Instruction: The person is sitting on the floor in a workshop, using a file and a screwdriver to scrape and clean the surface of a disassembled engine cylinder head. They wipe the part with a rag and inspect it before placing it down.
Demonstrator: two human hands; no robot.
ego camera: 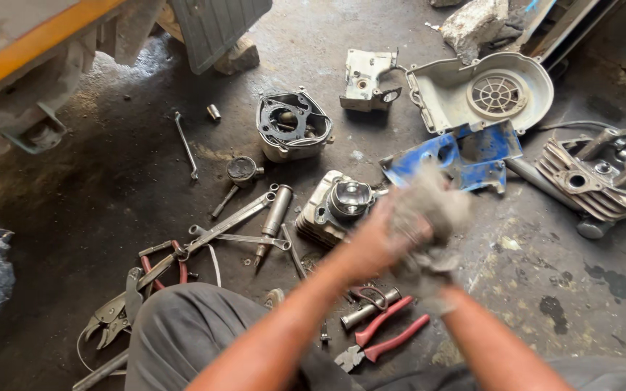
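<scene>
Left hand [371, 242]: fingers clenched on grey rag [429, 217], blurred.
Right hand [429, 279]: fingers gripping the same rag from below.
Below fingers: red pliers [382, 340] on floor [545, 289].
Risk: rag likely oily; grip could slip, dropping it on the engine cylinder [335, 206] beside the left fingers.

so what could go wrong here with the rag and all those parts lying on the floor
The grey rag bunched between the left hand and right hand is blurred with motion just above the cylinder with piston; lint or grit might drop in. The red-handled pliers and loose wrenches lie close to the knee, so they could be knocked or knelt on.
</scene>
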